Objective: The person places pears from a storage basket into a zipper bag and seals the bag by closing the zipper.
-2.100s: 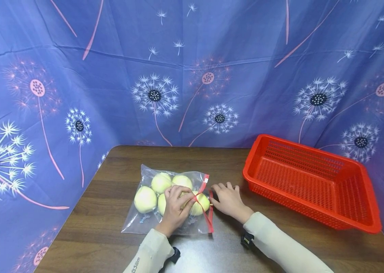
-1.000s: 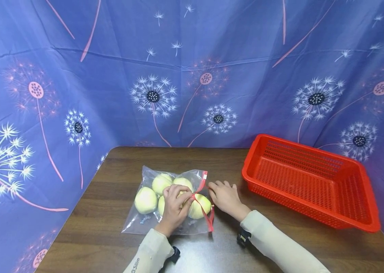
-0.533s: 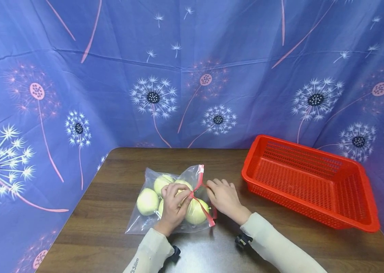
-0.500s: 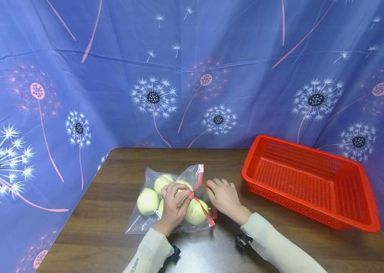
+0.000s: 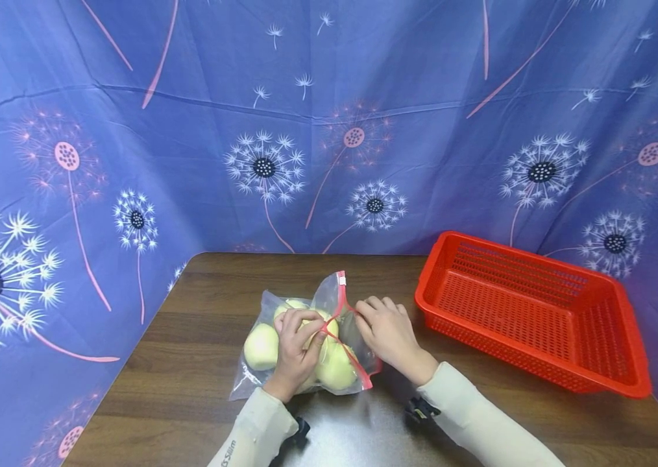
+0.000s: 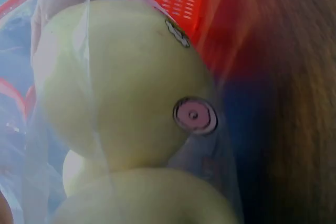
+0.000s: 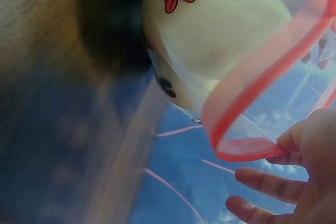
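A clear zip bag with a red zip strip lies on the wooden table, holding several round, pale yellow-green fruits. My left hand pinches one side of the bag's mouth at the red strip, over the fruits. On the opposite side, my right hand pinches the other red strip, and the mouth gapes between them. The right wrist view shows thumb and forefinger on that red edge, other fingers apart. Close up in the left wrist view, a fruit sits behind the plastic with its printed pictures; the left hand is mostly hidden there.
A red perforated plastic basket stands on the table to the right, with nothing in it. Behind the wooden table hangs a blue cloth with a dandelion pattern, which also covers the left side.
My right hand has taken hold of the far red edge and drawn the bag's mouth wider. The bag has bunched up and shifted slightly right, its upper corner raised. The left hand keeps its pinch.
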`<action>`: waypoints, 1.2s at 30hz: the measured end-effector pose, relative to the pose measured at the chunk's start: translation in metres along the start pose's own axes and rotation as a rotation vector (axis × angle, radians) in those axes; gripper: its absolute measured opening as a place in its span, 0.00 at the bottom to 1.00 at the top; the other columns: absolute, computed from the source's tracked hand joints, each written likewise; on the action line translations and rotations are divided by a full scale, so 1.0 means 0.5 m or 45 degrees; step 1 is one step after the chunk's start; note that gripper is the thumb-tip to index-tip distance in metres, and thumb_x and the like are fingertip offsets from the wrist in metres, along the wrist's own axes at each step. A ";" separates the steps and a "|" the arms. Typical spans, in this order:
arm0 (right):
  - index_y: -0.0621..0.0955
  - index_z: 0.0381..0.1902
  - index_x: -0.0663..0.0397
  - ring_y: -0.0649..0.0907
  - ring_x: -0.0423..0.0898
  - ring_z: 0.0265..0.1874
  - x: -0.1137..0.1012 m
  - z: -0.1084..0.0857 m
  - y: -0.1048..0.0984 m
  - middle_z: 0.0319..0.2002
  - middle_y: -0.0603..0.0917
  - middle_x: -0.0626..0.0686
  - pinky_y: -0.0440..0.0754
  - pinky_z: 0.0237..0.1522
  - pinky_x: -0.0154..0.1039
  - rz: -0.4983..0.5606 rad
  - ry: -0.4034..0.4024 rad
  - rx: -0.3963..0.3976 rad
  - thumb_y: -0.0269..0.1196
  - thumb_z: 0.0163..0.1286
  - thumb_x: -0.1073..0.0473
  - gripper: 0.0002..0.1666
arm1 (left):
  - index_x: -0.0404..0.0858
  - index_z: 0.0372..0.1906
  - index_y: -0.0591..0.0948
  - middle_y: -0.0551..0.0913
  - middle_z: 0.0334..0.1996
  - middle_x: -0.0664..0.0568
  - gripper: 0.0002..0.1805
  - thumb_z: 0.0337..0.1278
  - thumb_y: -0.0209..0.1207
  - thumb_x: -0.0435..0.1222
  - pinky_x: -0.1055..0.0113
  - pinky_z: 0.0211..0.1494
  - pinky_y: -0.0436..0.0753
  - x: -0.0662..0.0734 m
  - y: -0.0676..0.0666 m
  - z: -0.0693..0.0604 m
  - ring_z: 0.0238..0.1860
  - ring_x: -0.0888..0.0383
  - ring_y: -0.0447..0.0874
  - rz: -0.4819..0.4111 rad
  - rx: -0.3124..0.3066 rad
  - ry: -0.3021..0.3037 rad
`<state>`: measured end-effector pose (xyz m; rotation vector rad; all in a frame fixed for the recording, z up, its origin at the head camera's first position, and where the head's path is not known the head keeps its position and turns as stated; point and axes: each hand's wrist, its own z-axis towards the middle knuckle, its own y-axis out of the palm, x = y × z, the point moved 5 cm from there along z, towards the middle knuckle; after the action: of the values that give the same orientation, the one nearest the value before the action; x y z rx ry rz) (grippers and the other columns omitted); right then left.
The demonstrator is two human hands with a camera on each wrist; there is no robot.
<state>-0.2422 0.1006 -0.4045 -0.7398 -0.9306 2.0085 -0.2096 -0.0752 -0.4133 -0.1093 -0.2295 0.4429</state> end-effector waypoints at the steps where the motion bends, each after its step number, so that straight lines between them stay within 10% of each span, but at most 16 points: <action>1: 0.82 0.36 0.47 0.80 0.55 0.36 0.000 0.001 -0.004 0.37 0.84 0.50 0.73 0.32 0.51 -0.004 -0.002 0.004 0.60 0.68 0.57 0.03 | 0.41 0.35 0.81 0.81 0.36 0.49 0.14 0.74 0.53 0.44 0.50 0.52 0.58 0.001 0.000 0.002 0.38 0.50 0.76 -0.005 0.004 -0.005; 36: 0.81 0.31 0.50 0.79 0.52 0.32 0.003 0.044 -0.161 0.36 0.83 0.49 0.72 0.31 0.49 0.054 -0.067 0.135 0.57 0.66 0.62 0.06 | 0.38 0.36 0.81 0.80 0.34 0.48 0.14 0.73 0.53 0.43 0.51 0.53 0.58 0.051 -0.037 0.095 0.39 0.47 0.75 -0.041 0.083 -0.037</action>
<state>-0.2265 0.1283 -0.3272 -0.6559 -0.8372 2.1059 -0.1912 -0.0781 -0.3593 -0.0353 -0.2447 0.4200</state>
